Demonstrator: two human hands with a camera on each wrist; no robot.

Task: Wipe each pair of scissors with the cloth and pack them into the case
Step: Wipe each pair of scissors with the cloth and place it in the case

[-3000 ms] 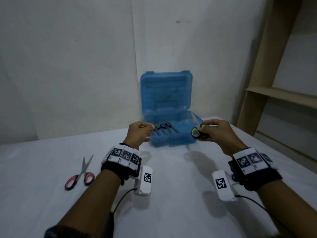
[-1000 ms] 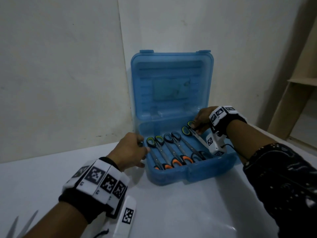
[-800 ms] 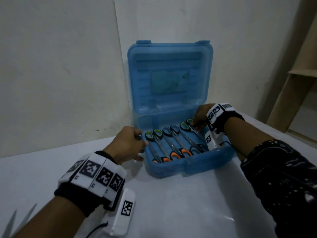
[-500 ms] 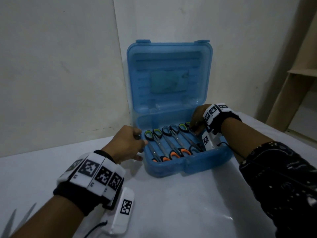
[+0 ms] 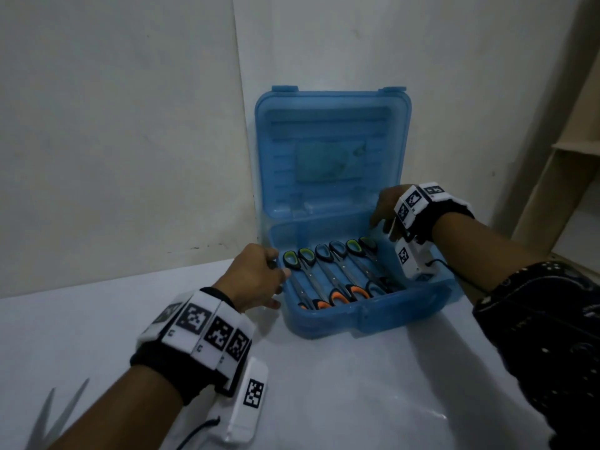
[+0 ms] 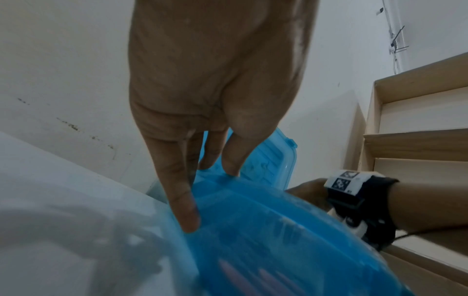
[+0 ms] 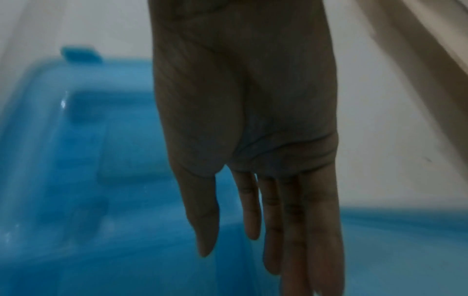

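Note:
The blue plastic case (image 5: pixel 373 316) stands open on the white table, its lid (image 5: pixel 331 125) upright against the wall. Several scissors (image 5: pixel 324 274) lie side by side in its tray, some with green and black handles at the back, some with orange handles at the front. My left hand (image 5: pixel 274 276) rests on the case's left rim, fingers fairly straight against the case wall (image 6: pixel 266 240). My right hand (image 5: pixel 381 212) hovers over the tray's back right corner with straight fingers (image 7: pixel 273 230) and holds nothing. No cloth is in view.
The blades of another pair of scissors (image 5: pixel 53 417) poke in at the lower left edge of the table (image 5: pixel 357 401). A wooden shelf unit (image 5: pixel 571 157) stands to the right. The wall is right behind the case.
My right hand laid the green-handled scissors into the right side of the tray, let go and lifted toward the back right corner. My left hand stayed on the left rim.

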